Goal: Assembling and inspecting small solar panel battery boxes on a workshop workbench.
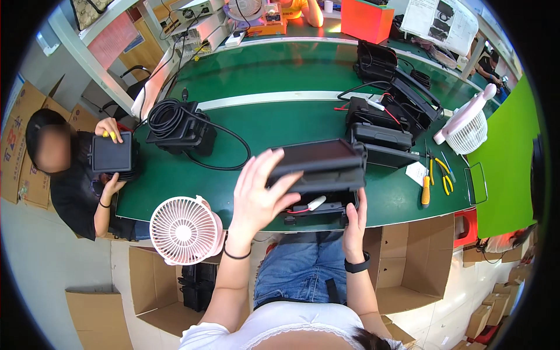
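Note:
A black plastic case (318, 169) is in front of me at the table's near edge, its lid raised part way. Inside it a red wire and a white connector (317, 203) show under the lid. My left hand (261, 189) is at the lid's left side, its fingers curled against the edge; its grip there is partly hidden. Along the right side of the case my right hand (354, 224) holds the body, thumb toward the inside and fingers outside.
Several black cases (385, 125) sit at right; pliers (446, 175) and a screwdriver (426, 192) lie beyond them. Pink fans (184, 230) (466, 128) flank the green table. A coiled cable (172, 119) tops another case. At left, a co-worker holds a black box (112, 154). Cardboard boxes (414, 262) stand below.

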`<state>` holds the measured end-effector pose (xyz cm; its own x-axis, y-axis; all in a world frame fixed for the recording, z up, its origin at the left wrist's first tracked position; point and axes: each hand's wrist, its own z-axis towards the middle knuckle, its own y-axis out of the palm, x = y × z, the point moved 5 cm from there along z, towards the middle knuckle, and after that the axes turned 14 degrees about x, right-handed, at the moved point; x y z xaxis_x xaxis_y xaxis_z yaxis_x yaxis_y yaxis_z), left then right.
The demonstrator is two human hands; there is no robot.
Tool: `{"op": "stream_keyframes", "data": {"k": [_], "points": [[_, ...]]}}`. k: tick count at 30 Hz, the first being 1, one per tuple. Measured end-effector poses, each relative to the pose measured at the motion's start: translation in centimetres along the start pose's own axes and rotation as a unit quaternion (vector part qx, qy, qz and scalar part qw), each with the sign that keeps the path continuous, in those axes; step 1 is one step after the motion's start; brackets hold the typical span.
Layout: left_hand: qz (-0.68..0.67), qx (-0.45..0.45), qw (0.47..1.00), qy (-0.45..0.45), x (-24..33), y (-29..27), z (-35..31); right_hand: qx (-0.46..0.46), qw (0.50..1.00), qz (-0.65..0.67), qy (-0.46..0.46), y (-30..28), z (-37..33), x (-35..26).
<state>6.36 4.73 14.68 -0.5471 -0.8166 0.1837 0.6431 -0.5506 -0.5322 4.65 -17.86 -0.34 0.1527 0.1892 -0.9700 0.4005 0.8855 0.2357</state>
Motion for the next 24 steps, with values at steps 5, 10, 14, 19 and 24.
{"op": "stream_keyframes", "data": {"k": [5, 10, 14, 19, 24], "points": [[0.034, 0.099, 0.986, -0.133, -2.3, 2.0, 3.8, -0.02, 0.998, -0.02, -0.052, 1.2, 0.3, -2.7], [-0.058, 0.131, 0.987, -0.076, 1.8, 0.4, 5.1, -0.032, 0.992, -0.051, -0.107, 0.9, 0.6, -1.5], [-0.083, -0.14, 0.985, -0.053, 4.1, 2.4, 0.7, -0.043, 0.992, -0.037, -0.113, 0.7, 0.8, -1.0], [-0.1, -0.12, 0.985, -0.073, 3.3, 3.6, -1.0, -0.045, 0.992, -0.039, -0.114, 0.7, 1.0, -0.9], [-0.173, -0.053, 0.98, -0.087, 2.5, 3.9, -1.0, -0.047, 0.99, -0.042, -0.124, 0.7, 0.8, -1.4]]}}
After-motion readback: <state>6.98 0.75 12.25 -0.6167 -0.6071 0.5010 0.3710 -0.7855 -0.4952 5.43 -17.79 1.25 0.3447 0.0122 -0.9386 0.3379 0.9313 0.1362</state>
